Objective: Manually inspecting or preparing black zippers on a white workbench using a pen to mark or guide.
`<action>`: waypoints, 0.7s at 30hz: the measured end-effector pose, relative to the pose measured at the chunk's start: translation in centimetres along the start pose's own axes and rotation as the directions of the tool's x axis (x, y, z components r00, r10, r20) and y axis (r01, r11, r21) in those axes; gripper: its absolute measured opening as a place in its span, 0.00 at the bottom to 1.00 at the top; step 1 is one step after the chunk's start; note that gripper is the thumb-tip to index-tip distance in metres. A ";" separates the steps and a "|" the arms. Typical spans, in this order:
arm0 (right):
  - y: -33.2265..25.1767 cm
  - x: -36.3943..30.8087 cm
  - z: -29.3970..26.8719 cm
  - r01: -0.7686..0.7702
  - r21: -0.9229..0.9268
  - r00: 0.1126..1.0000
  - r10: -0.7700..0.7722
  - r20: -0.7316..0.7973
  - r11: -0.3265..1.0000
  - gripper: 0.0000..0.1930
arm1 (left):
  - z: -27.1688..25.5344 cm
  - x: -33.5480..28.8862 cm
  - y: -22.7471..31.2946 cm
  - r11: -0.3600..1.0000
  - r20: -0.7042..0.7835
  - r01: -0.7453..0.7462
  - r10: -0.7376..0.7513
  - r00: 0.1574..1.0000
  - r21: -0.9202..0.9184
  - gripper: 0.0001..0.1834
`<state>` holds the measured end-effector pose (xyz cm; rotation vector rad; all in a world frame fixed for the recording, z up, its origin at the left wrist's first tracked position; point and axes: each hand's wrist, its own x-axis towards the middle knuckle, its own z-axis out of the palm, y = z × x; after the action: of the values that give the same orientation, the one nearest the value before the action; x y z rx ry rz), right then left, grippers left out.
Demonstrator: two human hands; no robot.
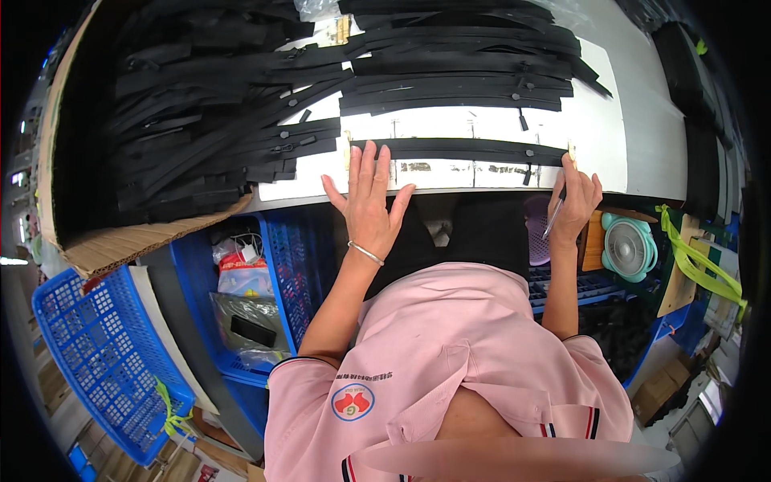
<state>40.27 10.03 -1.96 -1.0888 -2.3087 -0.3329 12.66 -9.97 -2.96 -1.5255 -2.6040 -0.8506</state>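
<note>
A black zipper (pixel 466 150) lies straight across a white board (pixel 604 104) marked with dark lines, its pull hanging toward me near the right end. My left hand (pixel 373 201) is open, fingers spread, with the fingertips pressing on the zipper's left end. At the other end, my right hand (pixel 575 201) touches the zipper tip with a finger while holding a slim silver pen (pixel 553 218) that points down toward me. More black zippers (pixel 458 95) are laid in rows just beyond, and a large heap of zippers (pixel 185 120) covers the left side.
A cardboard box flap (pixel 152 239) borders the heap. Below the table edge stand a blue crate (pixel 277 277) with bags and a black phone (pixel 253 330), and a blue basket (pixel 108 357) farther left. A green fan (pixel 630 247) sits right of my right hand.
</note>
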 end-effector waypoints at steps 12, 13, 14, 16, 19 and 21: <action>-14.0 6.8 -0.3 -0.510 0.828 0.856 0.046 0.514 0.234 0.10 | 0.4 0.0 -0.4 0.999 -0.068 -0.033 0.035 0.997 0.020 0.37; -15.2 7.4 0.4 -0.460 0.856 0.882 0.012 0.471 0.236 0.09 | 0.5 0.0 -0.4 0.999 -0.070 -0.037 0.038 0.997 0.016 0.38; -16.3 7.7 1.2 -0.465 0.852 0.879 0.010 0.477 0.241 0.09 | 0.5 0.0 -0.4 0.999 -0.065 -0.031 0.032 0.997 0.014 0.38; -18.3 8.1 2.8 -0.496 0.843 0.863 0.011 0.505 0.210 0.08 | 0.6 0.0 -0.4 0.999 -0.078 -0.031 0.031 0.996 0.007 0.38; -19.1 8.0 4.3 -0.450 0.858 0.884 -0.010 0.467 0.247 0.09 | 0.7 0.0 -0.4 1.000 -0.090 -0.028 0.027 0.996 -0.011 0.39; -19.0 7.6 4.7 -0.423 0.860 0.892 -0.035 0.451 0.284 0.10 | 0.8 -0.2 -0.4 1.000 -0.095 -0.020 0.018 0.995 -0.021 0.39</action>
<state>19.95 4.72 -1.08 -0.7522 -1.9777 1.3840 12.62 -9.89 -3.83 -1.4734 -2.5184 -0.9286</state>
